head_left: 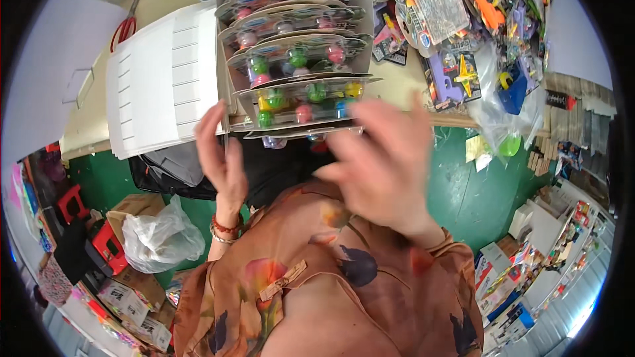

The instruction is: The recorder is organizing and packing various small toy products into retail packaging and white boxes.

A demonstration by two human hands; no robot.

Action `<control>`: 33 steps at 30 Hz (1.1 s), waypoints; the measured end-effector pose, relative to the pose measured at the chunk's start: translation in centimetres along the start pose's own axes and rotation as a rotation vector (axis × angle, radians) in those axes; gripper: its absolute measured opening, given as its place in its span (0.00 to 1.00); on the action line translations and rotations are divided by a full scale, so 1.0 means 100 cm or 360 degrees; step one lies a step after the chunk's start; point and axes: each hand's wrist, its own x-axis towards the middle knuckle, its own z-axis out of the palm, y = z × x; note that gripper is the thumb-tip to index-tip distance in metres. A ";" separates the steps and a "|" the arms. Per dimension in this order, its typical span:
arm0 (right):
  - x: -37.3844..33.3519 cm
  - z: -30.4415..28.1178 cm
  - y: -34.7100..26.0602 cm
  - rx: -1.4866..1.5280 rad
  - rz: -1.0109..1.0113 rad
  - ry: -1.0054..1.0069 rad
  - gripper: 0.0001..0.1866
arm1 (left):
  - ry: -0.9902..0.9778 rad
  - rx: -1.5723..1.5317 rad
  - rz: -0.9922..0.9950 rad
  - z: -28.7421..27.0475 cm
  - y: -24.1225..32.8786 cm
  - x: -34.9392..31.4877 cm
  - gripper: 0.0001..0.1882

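A white cardboard box (360, 39) at the table's front edge holds several blister packs (301, 63) standing in a row. Each has a card back and a clear front with small coloured balls in it. The nearest pack (304, 102) shows green, pink, yellow and blue balls. Beside the left front corner of that box is my left hand (223, 162), its fingers apart and holding nothing. My right hand (383, 158), blurred by motion, is at the right end of the nearest packs. Its fingers look spread, with nothing visible in them; whether it touches a pack I cannot tell.
Left of the box lies a stack of flat white cardboard (155, 79), with red-handled scissors (124, 30) behind it. Packaged toys (456, 79) and a clear plastic bag (493, 102) heap up on the right. Below the table are a cardboard carton (135, 205) and a white plastic bag (162, 235).
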 end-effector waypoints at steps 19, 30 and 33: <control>-0.020 0.050 0.115 0.0390 0.0449 -0.0392 0.14 | -0.1063 0.0895 0.0461 0.014 0.084 0.111 0.12; -0.028 0.054 0.110 0.0409 0.0501 -0.0319 0.07 | -0.1003 0.0724 0.0553 0.012 0.080 0.105 0.12; -0.027 0.056 0.102 0.0248 0.0463 -0.0279 0.09 | -0.0989 0.0742 0.0530 0.013 0.079 0.109 0.11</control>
